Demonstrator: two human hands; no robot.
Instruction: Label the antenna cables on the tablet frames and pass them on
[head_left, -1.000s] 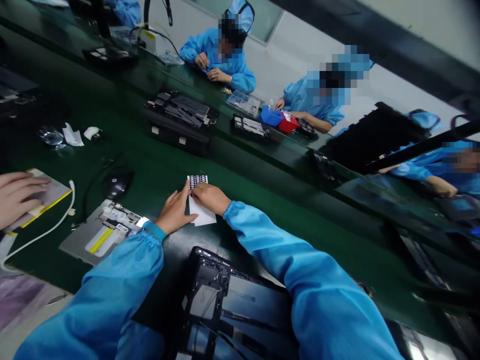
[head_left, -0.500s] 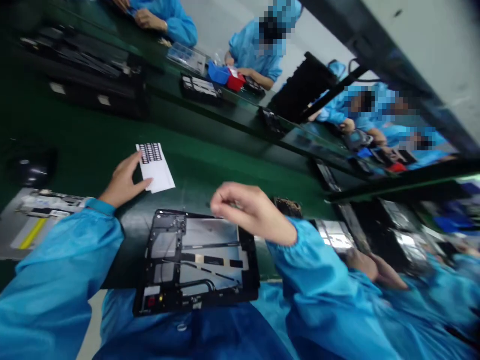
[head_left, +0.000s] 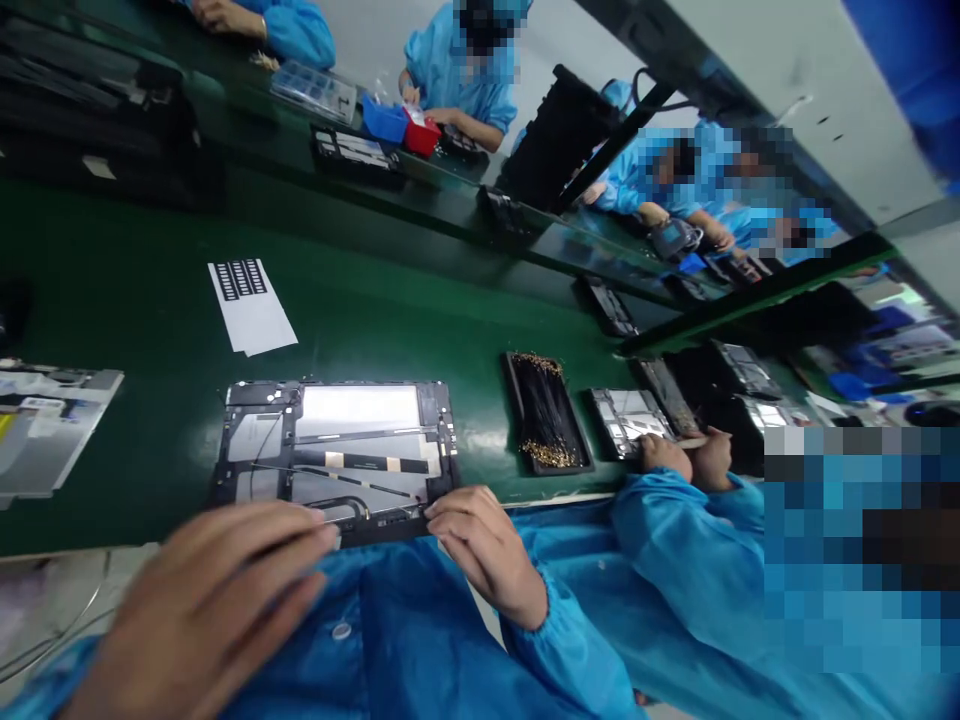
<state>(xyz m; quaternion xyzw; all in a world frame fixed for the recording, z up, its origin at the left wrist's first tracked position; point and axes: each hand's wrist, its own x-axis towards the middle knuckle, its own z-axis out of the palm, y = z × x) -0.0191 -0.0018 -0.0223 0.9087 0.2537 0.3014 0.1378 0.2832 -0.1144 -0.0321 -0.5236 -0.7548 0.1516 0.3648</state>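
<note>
An opened tablet housing [head_left: 360, 409], with its inner frame, flat cables and wires showing, lies near the table's front edge. My left hand [head_left: 217, 580] is over its near left side, fingers stretched out and somewhat blurred, the thumb hidden. At the near right corner of the housing, my right hand [head_left: 487, 550] has its fingertips pressed together against the frame; whatever they pinch is too small or hidden to tell. Beyond the housing, to the left, white sheets [head_left: 259, 325] with rows of small black-and-white labels lie flat, touched by neither hand.
Right of the housing stands a black tray [head_left: 585, 455] of dark cables with gold ends. Flat silver parts [head_left: 82, 440] lie at the left. A co-worker's hands [head_left: 686, 455] work on another device [head_left: 626, 415] at the right. A raised shelf [head_left: 442, 225] runs along the back.
My left hand has let go of the label sheets and come back to the housing. My right hand has lowered to its near right corner. The view has shifted right.
</note>
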